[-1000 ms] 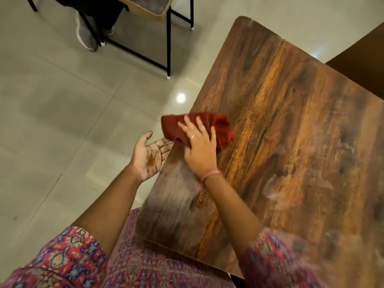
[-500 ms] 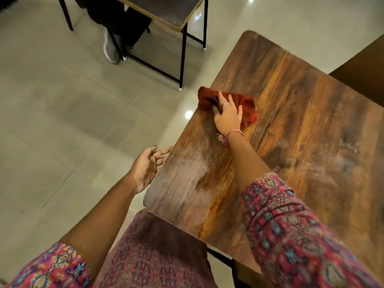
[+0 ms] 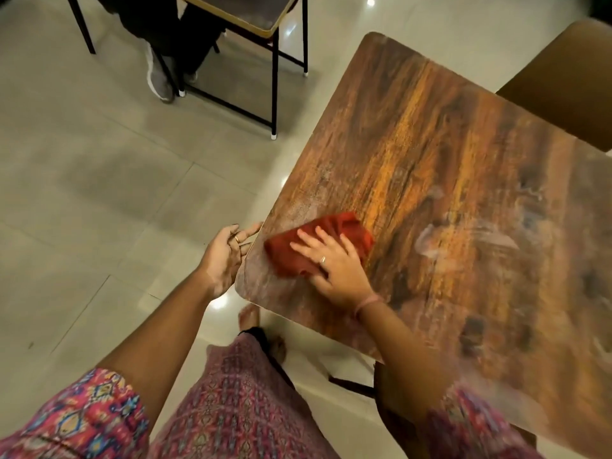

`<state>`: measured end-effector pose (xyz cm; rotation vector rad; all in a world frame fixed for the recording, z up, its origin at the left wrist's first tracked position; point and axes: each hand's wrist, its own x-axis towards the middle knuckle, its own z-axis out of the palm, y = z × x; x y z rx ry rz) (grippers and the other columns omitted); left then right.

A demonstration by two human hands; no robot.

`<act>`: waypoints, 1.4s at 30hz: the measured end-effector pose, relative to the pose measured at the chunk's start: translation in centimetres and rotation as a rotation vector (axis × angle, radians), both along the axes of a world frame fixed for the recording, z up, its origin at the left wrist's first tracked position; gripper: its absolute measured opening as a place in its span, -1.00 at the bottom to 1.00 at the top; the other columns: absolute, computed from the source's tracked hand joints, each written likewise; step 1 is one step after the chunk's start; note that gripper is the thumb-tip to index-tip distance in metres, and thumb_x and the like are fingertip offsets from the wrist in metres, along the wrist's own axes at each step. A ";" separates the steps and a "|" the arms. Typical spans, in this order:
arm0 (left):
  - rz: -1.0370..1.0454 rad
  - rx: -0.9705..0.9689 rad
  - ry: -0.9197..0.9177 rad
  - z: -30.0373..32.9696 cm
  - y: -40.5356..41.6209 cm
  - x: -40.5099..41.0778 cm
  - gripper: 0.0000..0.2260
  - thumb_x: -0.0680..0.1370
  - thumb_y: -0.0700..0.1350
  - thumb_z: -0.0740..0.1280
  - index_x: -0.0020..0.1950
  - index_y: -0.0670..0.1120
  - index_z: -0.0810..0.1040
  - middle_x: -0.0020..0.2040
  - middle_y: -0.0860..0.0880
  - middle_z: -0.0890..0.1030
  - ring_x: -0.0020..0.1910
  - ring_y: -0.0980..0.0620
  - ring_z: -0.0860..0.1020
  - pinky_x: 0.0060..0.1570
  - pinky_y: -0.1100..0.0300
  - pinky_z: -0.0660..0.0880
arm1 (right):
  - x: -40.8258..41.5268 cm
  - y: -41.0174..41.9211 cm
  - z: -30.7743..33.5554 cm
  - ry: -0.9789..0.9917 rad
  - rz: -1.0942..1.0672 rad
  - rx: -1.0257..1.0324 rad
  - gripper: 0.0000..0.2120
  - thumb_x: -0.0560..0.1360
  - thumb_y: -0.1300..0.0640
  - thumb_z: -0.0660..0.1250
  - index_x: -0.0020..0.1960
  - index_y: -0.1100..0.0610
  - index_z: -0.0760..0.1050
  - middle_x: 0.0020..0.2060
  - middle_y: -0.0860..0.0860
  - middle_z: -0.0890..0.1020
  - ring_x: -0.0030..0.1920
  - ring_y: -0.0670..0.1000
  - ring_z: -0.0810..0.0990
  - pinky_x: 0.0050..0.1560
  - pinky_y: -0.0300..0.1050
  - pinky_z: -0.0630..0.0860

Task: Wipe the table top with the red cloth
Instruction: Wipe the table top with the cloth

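Observation:
The red cloth [image 3: 334, 236], bunched up, lies on the brown wood-grain table top [image 3: 430, 154] near its left edge and near corner. My right hand [image 3: 331, 263] lies flat on the cloth with fingers spread, pressing it against the wood. My left hand [image 3: 225, 256] is cupped, palm up, just off the table's left edge beside the cloth, holding nothing. Pale smears show on the table to the right of the cloth.
A second table [image 3: 251, 14] with black metal legs stands at the upper left, with a person's legs and a grey shoe [image 3: 159, 81] under it. A brown chair [image 3: 569, 84] sits past the far right edge. Grey floor tiles [image 3: 82, 193] lie left.
My right hand has drawn the cloth back from the far part of the left edge to the near corner. My left hand stays cupped beside the edge.

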<state>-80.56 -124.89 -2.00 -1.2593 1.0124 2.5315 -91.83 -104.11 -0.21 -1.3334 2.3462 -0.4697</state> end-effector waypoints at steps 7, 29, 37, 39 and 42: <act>-0.026 0.037 0.000 -0.9 0.3 2.5 -0.55 0.62 0.08 -0.07 0.24 0.00 0.55 0.04 -0.13 0.66 0.01 -0.08 0.58 0.06 0.06 0.44 | -10.1 -8.6 -0.3 0.048 -0.581 0.106 -0.45 0.57 0.04 0.15 0.52 -0.15 0.09 0.54 -0.12 0.06 0.54 0.03 -0.05 0.48 0.19 -0.16; -0.176 0.185 0.015 -0.5 -1.9 2.3 -0.54 0.62 0.09 -0.10 0.33 0.04 0.47 0.06 -0.13 0.67 -0.08 0.02 0.64 -0.12 0.14 0.51 | 12.8 -6.4 -1.4 0.267 -0.603 0.112 -0.33 0.51 -0.21 0.10 0.51 0.13 0.17 0.50 0.11 0.19 0.52 0.08 0.11 0.43 0.37 -0.20; -0.200 0.226 0.005 -0.7 -2.3 1.9 -0.57 0.62 0.08 -0.09 0.28 0.05 0.49 0.02 -0.11 0.66 -0.12 0.03 0.63 -0.15 0.18 0.53 | 5.2 -10.8 -1.4 0.312 -0.517 0.256 -0.29 0.53 -0.31 -0.06 0.55 0.07 0.06 0.54 0.11 0.07 0.54 0.12 -0.04 0.41 0.39 -0.19; -0.204 0.231 0.004 -0.8 -2.4 1.9 -0.56 0.63 0.08 -0.09 0.26 0.05 0.51 0.04 -0.12 0.66 -0.10 0.04 0.64 -0.17 0.21 0.56 | 0.9 -12.8 -1.7 0.316 -0.576 0.256 -0.31 0.54 -0.30 -0.08 0.56 0.04 0.02 0.55 0.08 0.05 0.54 0.12 -0.06 0.41 0.40 -0.21; -0.195 0.258 0.012 -0.9 -2.4 2.2 -0.56 0.63 0.08 -0.09 0.25 0.04 0.52 0.01 -0.12 0.68 -0.13 0.04 0.65 -0.18 0.22 0.56 | -4.9 -15.4 -1.6 0.303 -0.713 0.272 -0.33 0.57 -0.26 -0.04 0.56 0.06 -0.03 0.55 0.07 0.02 0.54 0.12 -0.07 0.40 0.40 -0.17</act>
